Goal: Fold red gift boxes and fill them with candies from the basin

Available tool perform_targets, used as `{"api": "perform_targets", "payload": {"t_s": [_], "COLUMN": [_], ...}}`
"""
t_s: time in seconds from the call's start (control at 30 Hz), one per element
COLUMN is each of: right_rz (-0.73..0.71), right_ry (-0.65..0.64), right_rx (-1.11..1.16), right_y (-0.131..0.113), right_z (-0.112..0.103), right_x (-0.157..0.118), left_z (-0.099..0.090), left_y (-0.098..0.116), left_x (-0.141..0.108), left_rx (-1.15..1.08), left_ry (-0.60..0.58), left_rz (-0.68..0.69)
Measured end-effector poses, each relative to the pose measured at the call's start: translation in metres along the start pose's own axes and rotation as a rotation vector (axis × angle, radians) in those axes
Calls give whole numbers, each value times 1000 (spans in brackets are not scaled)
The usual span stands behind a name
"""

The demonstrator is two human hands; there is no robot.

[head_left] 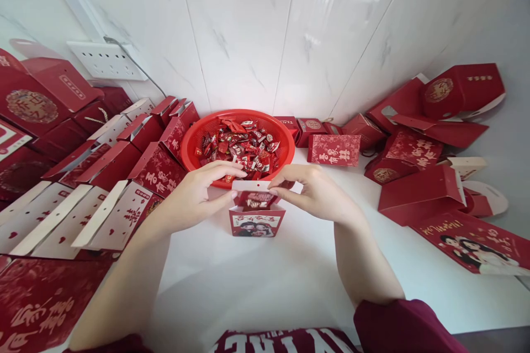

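Observation:
A small red and white gift box [257, 224], printed with a cartoon couple, stands upright on the white table in front of me. Its upper flap is raised, and a dark red printed piece [256, 199] shows in the opening; I cannot make out what it is. At the flap's left edge, my left hand [202, 193] pinches with thumb and fingers. My right hand [312, 193] pinches the right edge the same way. Just behind the box sits a red plastic basket [188, 149] holding many wrapped candies [238, 143].
Rows of red and white gift boxes [118, 212] line the left side. More red boxes [418, 193] lie heaped at the right, one box [334, 150] beside the basket. A tiled wall [244, 27] closes the back, with a socket strip [105, 60] and cable.

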State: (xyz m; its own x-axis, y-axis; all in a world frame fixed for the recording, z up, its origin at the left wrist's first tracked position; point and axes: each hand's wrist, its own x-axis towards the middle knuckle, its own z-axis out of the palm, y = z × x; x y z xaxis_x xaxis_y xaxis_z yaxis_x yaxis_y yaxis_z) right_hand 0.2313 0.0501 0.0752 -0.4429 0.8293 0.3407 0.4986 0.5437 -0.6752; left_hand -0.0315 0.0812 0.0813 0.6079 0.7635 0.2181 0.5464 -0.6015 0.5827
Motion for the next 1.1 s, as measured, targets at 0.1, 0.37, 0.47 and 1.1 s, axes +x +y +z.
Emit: {"api": "perform_targets", "payload": {"t_s": [0.1,0.37,0.47,1.1], "right_rz": [13,61,75,-115], "right_ry": [31,-52,-106,-75], "right_rx": [-61,23,106,236], "right_y": [-2,21,37,35], "right_z": [-6,1,17,24], "right_x": [-1,-22,-31,-27], "left_z": [-3,-4,5,18], "left_y": [-3,-7,-9,-11], "left_x": [-1,-4,0,8], "left_rx": [13,27,-20,-94], "left_ry": [-19,-270,-224,-357], "left_rz": [4,-99,-134,-89]}}
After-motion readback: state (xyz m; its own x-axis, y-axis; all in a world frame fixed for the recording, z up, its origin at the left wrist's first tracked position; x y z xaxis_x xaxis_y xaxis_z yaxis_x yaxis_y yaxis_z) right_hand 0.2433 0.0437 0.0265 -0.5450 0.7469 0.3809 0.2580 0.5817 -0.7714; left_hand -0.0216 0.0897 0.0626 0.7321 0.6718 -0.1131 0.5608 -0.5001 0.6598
